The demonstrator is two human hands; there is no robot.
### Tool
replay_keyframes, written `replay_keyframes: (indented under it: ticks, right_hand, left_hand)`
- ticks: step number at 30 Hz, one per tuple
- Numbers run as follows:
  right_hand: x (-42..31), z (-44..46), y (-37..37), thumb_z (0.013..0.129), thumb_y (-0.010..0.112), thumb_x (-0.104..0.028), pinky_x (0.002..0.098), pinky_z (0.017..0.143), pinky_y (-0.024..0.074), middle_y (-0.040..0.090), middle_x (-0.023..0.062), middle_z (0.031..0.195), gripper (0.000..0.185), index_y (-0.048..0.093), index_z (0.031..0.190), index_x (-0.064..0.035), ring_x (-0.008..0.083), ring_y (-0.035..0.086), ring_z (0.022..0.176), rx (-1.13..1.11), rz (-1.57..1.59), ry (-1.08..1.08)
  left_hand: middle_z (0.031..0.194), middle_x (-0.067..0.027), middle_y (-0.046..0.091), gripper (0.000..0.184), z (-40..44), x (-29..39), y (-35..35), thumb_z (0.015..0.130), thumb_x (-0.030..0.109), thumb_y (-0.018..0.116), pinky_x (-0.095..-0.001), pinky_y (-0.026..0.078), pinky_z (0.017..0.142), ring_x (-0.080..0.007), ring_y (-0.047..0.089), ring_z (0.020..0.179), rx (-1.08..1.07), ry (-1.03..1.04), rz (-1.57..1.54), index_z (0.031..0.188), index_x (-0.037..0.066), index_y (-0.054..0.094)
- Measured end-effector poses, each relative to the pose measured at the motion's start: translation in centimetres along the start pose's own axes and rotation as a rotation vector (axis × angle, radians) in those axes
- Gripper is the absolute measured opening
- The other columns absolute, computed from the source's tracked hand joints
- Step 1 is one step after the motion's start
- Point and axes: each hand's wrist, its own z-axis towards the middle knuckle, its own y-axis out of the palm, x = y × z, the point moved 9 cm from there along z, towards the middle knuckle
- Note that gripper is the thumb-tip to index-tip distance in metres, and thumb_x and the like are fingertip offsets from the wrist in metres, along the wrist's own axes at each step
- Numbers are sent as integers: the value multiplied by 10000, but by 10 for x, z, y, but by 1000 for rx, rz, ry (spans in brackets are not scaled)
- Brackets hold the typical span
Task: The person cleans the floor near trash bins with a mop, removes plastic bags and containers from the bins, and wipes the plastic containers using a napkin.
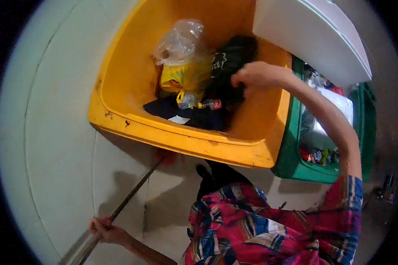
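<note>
Black plastic, smeared by blur, makes up the bag point(233, 59) inside the yellow bin point(199, 148); it lies just to the left of the right hand point(258, 78), its edge meeting the fingertips in my view. That hand's fingers are curled, but I can't tell whether they grip the bag or have let it go. The arm reaches in over the rim, probably because the bin is deep. Beside the bag sit a yellow bag point(172, 78), a clear bag point(180, 42) and a small bottle point(213, 104). Below, the left hand point(105, 229) is wrapped round a long stick point(132, 193), slanted, I'd guess, so its red end point(166, 158) rests on the floor. To the right stands a filled green bin point(292, 168), partly under a white panel point(309, 35).
</note>
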Motion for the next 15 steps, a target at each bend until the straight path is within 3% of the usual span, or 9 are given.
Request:
replay_keyframes:
  ticks: [2,4,5,8,9,10,13,15]
  right_hand:
    - [46,85,66,653,695,-210,378,595,485,631,140,720,325,619,928,-54,317,614,677,-372,11,102]
    - [65,141,130,633,698,-217,382,605,498,643,142,756,311,630,860,-15,307,627,713,-714,43,123]
    - [68,160,148,631,695,-212,382,614,503,647,143,771,301,634,844,-8,302,631,725,-642,80,121]
    - [87,215,234,656,662,-174,381,648,516,655,149,824,241,654,830,-8,299,643,767,-424,185,158]
    - [96,238,273,685,635,-147,381,664,521,657,154,846,207,666,848,-22,305,646,786,-338,222,182]
    - [79,240,275,711,611,-121,379,673,524,659,152,875,188,671,866,-33,307,647,803,-256,59,135]
    - [74,253,338,770,546,-103,382,687,528,656,149,904,177,677,880,-55,322,643,825,-186,83,57]
    - [73,252,348,794,523,-124,385,697,528,657,144,905,184,683,877,-85,317,644,822,-209,25,129]
  left_hand:
    - [530,5,327,50,3,21,-3,847,73,479,-275,343,537,-98,314,515,68,35,26,818,36,461]
    - [538,8,311,49,10,31,-7,847,75,490,-284,346,549,-101,296,518,92,-18,90,860,36,463]
    - [541,9,303,62,11,34,-11,847,77,496,-288,348,556,-102,288,520,102,-47,125,882,37,463]
    - [660,1,383,252,9,22,-8,878,272,541,-257,373,616,-99,386,638,-52,-58,274,959,48,461]
    - [688,-47,468,316,7,18,-4,896,351,487,-302,410,696,-121,467,724,-78,-108,332,916,36,508]
    - [690,-49,473,313,6,13,0,893,346,489,-304,412,696,-124,472,723,-113,-153,375,914,35,511]
    - [696,-57,491,303,-1,-8,13,884,330,494,-307,418,695,-133,486,720,-321,-299,419,909,29,518]
    - [700,-63,502,297,-9,-21,19,879,320,497,-310,422,694,-139,495,718,-472,-382,415,905,25,523]
